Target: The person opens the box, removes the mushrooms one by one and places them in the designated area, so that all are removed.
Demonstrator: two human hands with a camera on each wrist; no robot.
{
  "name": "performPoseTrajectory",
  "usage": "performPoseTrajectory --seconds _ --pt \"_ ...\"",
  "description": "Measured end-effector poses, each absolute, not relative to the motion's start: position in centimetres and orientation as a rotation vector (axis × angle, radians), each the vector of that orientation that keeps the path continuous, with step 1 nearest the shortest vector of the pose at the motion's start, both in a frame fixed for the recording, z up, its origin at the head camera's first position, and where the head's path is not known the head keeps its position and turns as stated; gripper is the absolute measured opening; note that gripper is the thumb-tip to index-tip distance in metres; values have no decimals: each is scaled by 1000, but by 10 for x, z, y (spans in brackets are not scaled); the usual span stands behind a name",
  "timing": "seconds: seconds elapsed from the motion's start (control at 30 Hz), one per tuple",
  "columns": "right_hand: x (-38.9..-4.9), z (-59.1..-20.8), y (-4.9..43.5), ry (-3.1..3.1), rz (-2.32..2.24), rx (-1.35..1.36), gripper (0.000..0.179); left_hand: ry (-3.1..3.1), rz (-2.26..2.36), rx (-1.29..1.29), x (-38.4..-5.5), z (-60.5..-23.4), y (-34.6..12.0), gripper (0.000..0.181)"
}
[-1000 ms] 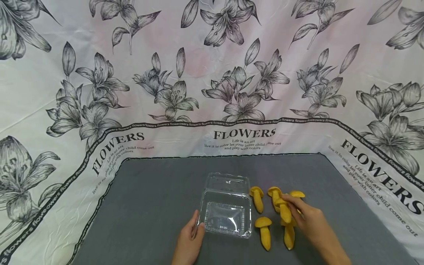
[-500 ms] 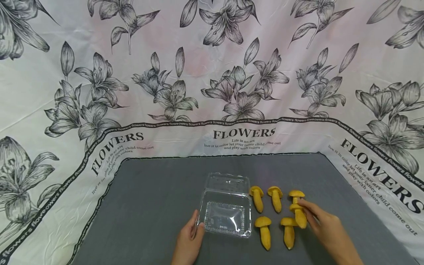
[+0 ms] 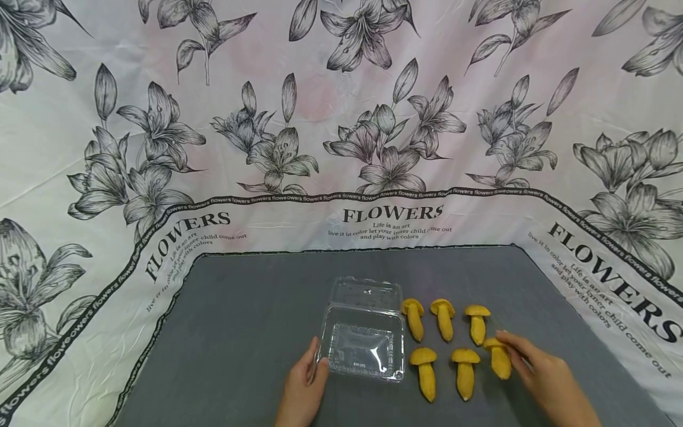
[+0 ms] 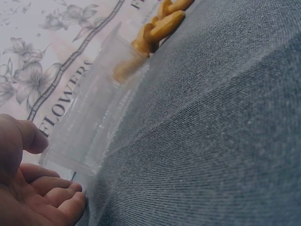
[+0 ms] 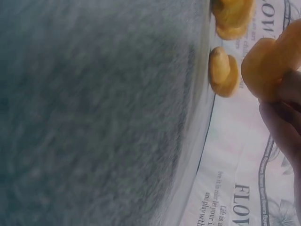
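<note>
My left hand (image 3: pixel 303 386) holds the near left edge of a clear plastic clamshell box (image 3: pixel 363 349). Its hinged lid (image 3: pixel 367 294) lies folded back, away from me. In the left wrist view the thumb (image 4: pixel 32 136) is on one side of the box wall and the fingers (image 4: pixel 54 195) on the other. A yellow mushroom (image 3: pixel 499 362), cap away from me, is pinched by its cap between the thumb and fingers of my right hand (image 3: pixel 552 382). In the right wrist view the same mushroom (image 5: pixel 268 66) shows close above the cloth.
Right of the box lie several more yellow mushrooms: three in a back row, ending with one (image 3: pixel 477 323) at the right, and two in front, including one (image 3: pixel 465 373) beside the held one. Grey cloth (image 3: pixel 251 332) covers the table, and a flower-printed curtain (image 3: pixel 299 225) surrounds it.
My right hand has carried its mushroom rightward and toward me, from over the other mushrooms to the right end of the front row. The left hand and box have stayed put.
</note>
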State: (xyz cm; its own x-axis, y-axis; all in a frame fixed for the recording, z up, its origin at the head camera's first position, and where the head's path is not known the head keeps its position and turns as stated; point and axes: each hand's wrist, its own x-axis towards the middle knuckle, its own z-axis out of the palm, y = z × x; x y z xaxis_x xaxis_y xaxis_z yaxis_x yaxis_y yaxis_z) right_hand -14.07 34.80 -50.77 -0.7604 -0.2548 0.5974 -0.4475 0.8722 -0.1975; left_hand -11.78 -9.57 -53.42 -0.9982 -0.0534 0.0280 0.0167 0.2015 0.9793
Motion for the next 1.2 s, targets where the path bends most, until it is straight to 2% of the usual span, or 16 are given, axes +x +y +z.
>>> performPoseTrajectory --seconds 0.33,0.57,0.8,1.2 --pt "-140 -508 351 -2550 382 490 55 -2376 -1944 53 -118 -537 -95 58" --pt "-143 -512 354 -2535 296 570 61 -2360 -1964 53 -117 -537 -95 58" --pt "-143 -513 355 -2609 291 567 55 -2350 -1978 44 -117 -538 -95 58" --pt "-147 -511 355 -2629 255 646 55 -2311 -1970 -8 -116 -537 -95 56"
